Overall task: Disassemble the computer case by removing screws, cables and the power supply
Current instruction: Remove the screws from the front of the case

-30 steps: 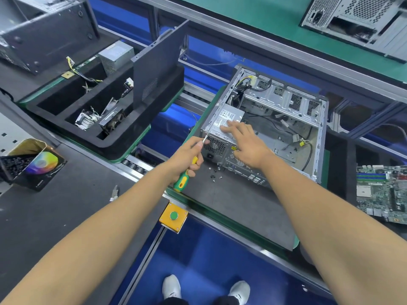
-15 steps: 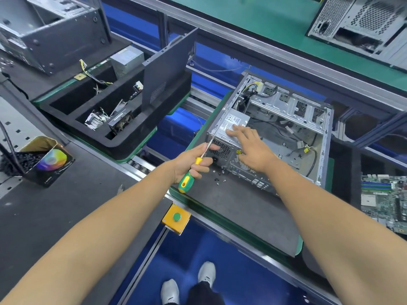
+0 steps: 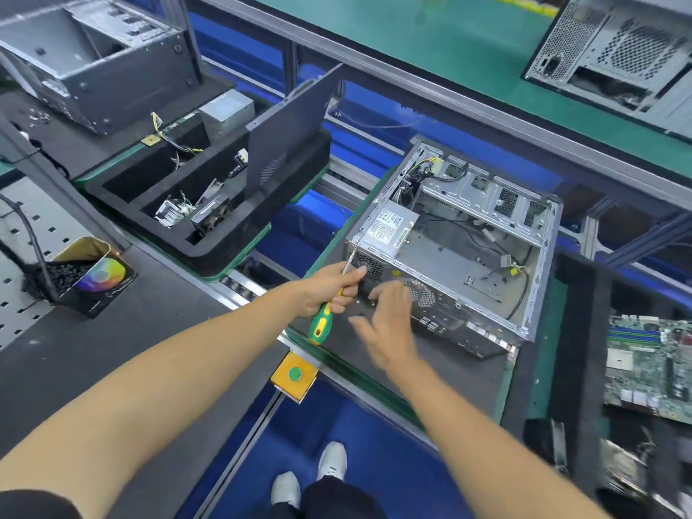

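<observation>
Silver metal computer case [image 3: 483, 256]: the right hand [image 3: 385, 324] has left the grey power supply box [image 3: 389, 230], fingers loose, reaching for screws. Left hand [image 3: 329, 290] grips the green-yellow screwdriver [image 3: 321, 324].

Screwdriver [image 3: 321, 324] is gripped by left hand [image 3: 329, 288] at computer case [image 3: 455, 252] rear corner; right hand [image 3: 385, 324], blurred, fingers spread, is held over the dark worktop [image 3: 442, 372]

Green-and-yellow screwdriver [image 3: 321, 324], silver-grey computer case [image 3: 460, 241], green motherboard [image 3: 648, 365], rainbow-printed black box [image 3: 99, 280].

Left hand [image 3: 329, 286] fingers curled in grip; right hand [image 3: 385, 324] open, fingers spread.
</observation>
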`<act>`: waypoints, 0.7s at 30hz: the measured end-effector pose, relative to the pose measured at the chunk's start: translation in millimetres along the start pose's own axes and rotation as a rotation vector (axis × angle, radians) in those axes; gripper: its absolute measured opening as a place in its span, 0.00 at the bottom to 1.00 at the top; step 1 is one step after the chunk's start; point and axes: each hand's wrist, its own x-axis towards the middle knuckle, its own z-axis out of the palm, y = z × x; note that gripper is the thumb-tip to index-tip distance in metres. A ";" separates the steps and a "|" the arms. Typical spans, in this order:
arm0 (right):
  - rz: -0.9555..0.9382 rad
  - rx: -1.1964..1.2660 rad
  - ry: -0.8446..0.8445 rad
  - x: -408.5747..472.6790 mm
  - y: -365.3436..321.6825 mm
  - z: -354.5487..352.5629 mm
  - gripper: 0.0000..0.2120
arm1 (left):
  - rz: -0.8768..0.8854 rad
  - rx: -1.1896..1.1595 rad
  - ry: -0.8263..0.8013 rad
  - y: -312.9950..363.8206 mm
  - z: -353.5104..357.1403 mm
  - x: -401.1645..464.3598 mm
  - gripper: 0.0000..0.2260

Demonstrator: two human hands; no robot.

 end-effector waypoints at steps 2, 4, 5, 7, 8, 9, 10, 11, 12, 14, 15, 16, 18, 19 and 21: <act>0.415 0.362 -0.152 -18.8 -24.7 20.6 0.08 | 0.002 0.004 -0.023 2.5 -0.7 -0.3 0.17; 0.773 0.700 -0.320 -23.5 -44.7 36.0 0.09 | 0.005 0.005 -0.038 4.1 -1.8 -1.3 0.17; 0.880 0.811 -0.370 -22.3 -50.1 40.5 0.13 | 0.009 0.008 -0.047 4.2 -1.4 -1.9 0.17; 0.945 0.940 -0.385 -14.6 -58.0 44.3 0.16 | 0.012 -0.006 -0.055 3.5 0.4 -2.3 0.16; 0.945 0.956 -0.366 -10.3 -60.0 44.4 0.17 | 0.019 -0.003 -0.054 3.7 1.2 -2.2 0.16; 0.938 0.950 -0.344 -7.3 -60.9 44.7 0.17 | 0.029 0.025 -0.052 4.1 1.2 -1.8 0.17; 0.929 0.925 -0.331 -5.7 -61.5 44.6 0.18 | 0.040 0.074 -0.050 4.8 1.4 -1.5 0.18; 0.924 0.900 -0.316 -4.4 -62.4 45.1 0.18 | 0.047 0.127 -0.048 6.3 1.1 -2.2 0.20; 0.933 0.877 -0.309 -2.8 -63.5 45.8 0.18 | 0.045 0.164 -0.035 8.5 1.3 -2.4 0.20; 0.981 0.880 -0.312 0.0 -66.1 46.5 0.17 | 0.027 0.254 0.045 13.4 -1.5 -4.2 0.18; 1.002 0.888 -0.311 0.7 -67.8 47.1 0.16 | 0.027 0.336 0.104 14.5 -4.4 -5.3 0.18; 1.016 0.893 -0.303 1.9 -70.3 48.2 0.16 | 0.032 0.423 0.150 14.6 -7.2 -7.1 0.19; 1.037 0.922 -0.253 4.2 -76.3 51.7 0.15 | 0.079 0.539 0.245 10.7 -10.8 -13.7 0.20; 1.056 0.940 -0.225 5.5 -80.3 53.6 0.15 | 0.131 0.583 0.322 6.6 -12.6 -18.8 0.18; 1.103 0.984 -0.173 7.8 -88.1 58.2 0.15 | 0.289 0.683 0.530 -5.9 -16.5 -31.9 0.19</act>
